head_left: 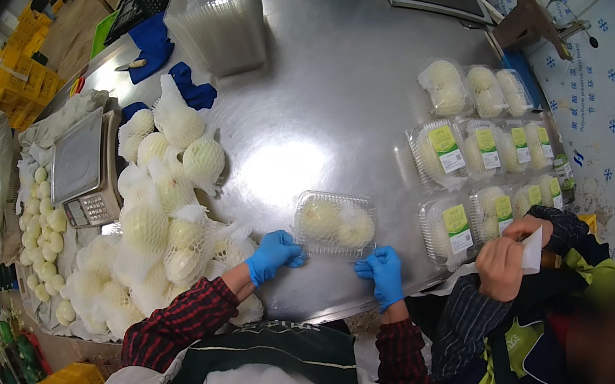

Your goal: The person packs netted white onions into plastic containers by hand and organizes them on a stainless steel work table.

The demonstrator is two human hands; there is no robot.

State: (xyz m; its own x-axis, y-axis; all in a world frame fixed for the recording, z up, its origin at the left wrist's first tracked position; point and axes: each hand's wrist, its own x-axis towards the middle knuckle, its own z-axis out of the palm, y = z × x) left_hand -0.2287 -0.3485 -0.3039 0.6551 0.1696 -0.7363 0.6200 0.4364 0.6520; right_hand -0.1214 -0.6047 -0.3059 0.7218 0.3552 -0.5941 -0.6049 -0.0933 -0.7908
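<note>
A clear plastic clamshell box (331, 249) lies on the steel table in front of me, with two pale, peeled onion-like vegetables (337, 224) inside, at least one of them in white foam netting. At its near left corner is my left hand (276, 256), in a blue glove, fingers closed on the rim. My right hand (381, 274), gloved the same way, has its fingertips at the near right corner. Netted vegetables (147, 227) are heaped to the left of my left hand. Whether the lid is fully pressed down is hard to tell.
Tall nested clamshells (220, 18) stand at the back left, near blue cloths (150, 46) and a knife (134, 65). A digital scale (85, 171) sits left of the heap. Filled boxes (444, 147), many labelled, line the right side, where a co-worker's hands (502, 263) hold white paper.
</note>
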